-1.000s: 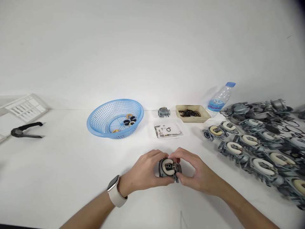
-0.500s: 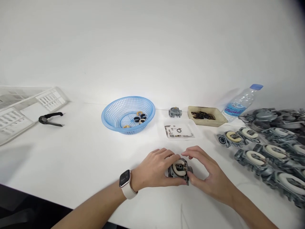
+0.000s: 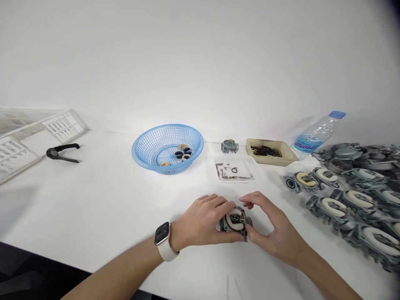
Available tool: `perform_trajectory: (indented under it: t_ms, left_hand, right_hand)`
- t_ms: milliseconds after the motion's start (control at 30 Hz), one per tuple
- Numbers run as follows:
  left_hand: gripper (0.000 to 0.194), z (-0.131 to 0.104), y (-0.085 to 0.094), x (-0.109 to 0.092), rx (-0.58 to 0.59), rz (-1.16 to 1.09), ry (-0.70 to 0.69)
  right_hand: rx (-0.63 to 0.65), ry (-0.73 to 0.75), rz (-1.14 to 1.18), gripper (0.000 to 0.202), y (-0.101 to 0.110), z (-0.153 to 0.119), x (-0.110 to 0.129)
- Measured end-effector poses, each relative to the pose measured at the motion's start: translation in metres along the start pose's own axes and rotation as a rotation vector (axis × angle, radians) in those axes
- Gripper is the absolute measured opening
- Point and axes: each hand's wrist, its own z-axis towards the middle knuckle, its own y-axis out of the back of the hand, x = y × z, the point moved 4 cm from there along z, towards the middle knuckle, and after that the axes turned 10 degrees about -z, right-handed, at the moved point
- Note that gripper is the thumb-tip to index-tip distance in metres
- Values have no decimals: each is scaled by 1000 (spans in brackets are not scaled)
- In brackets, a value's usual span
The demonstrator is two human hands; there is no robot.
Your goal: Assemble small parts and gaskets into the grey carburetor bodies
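A grey metal carburetor body [image 3: 234,223] with a white C-shaped float lies on the white table, float side up. My left hand [image 3: 208,221] grips it from the left, fingers over its far edge and thumb along its near edge. My right hand [image 3: 275,229] is at its right side. The right thumb touches the part near the float's open end, while the right index finger is raised and bent, apart from the thumb. Any small piece under the right thumb is too small to make out.
Several carburetors [image 3: 334,207] stand on the right, before a bottle [image 3: 309,139]. Behind my hands are a small tray of parts [image 3: 256,170], a bin of black rings [image 3: 289,155], another carburetor [image 3: 229,146] and a blue basket [image 3: 150,141]. Black-handled pliers [image 3: 62,153] lie left by a white rack [image 3: 34,139].
The view has shifted slightly, moving the basket and pliers a little in the frame. Both hands keep nearly the same pose on the carburetor.
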Motion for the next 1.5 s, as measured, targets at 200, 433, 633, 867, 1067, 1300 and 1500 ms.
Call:
perform_trajectory:
  t_ms: [200,433,633,867,1067,1300,1500]
  left_hand:
    - [57,1,0,-1,0,-30,13]
    - [55,1,0,-3,4,-44,25]
    - [52,2,0,-2,1,-60,50]
    - [53,2,0,-3,11,-59,42]
    - [53,1,0,0,5,-40,21]
    - [57,1,0,0,0,-16,-8]
    - [55,0,-1,-2,8,121,-62]
  right_hand:
    - [102,-19,123,59,2,-1,6]
    - [35,-1,142,52,6,3,13]
    - [-55,-19,-15,52,7,0,8]
    - [99,-52,56,55,2,-4,4]
    - [150,16,56,51,2,-2,8]
    - [18,53,7,43,3,3,10]
    - [21,93,-47,38,3,2,9]
